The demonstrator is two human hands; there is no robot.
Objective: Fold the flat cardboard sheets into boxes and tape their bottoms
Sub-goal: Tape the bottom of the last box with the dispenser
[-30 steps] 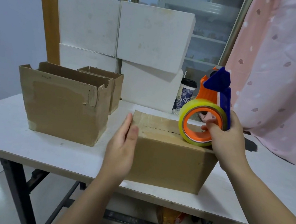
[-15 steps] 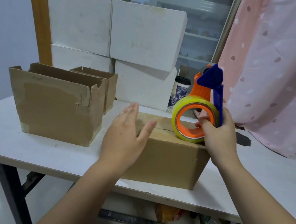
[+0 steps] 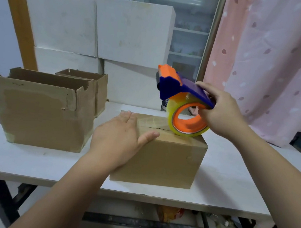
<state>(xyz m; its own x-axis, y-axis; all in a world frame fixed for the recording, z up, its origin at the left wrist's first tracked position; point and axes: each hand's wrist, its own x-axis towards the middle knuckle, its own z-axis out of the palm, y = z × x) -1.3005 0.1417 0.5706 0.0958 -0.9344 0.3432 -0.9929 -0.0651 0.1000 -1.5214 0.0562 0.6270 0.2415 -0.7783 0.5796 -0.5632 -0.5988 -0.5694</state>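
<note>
A small brown cardboard box [image 3: 166, 160] stands on the white table [image 3: 228, 183] with its closed flaps facing up and a seam running across them. My left hand [image 3: 121, 140] lies flat on the box's left end, fingers straight, thumb over the near edge. My right hand [image 3: 220, 111] grips a tape dispenser [image 3: 183, 103] with an orange and blue body and a yellowish roll. The roll rests on the right part of the box's top, beside the seam, and the dispenser is tilted to the left.
A larger open cardboard box [image 3: 42, 113] stands at the left, with a smaller open box [image 3: 90, 85] behind it. White boxes [image 3: 99, 28] are stacked at the back. A pink curtain [image 3: 275, 59] hangs at the right. The table's near edge is close to me.
My left hand has gone from the box's left side up onto its top and flattened there. The dispenser has tipped over to the left, its head lower than before.
</note>
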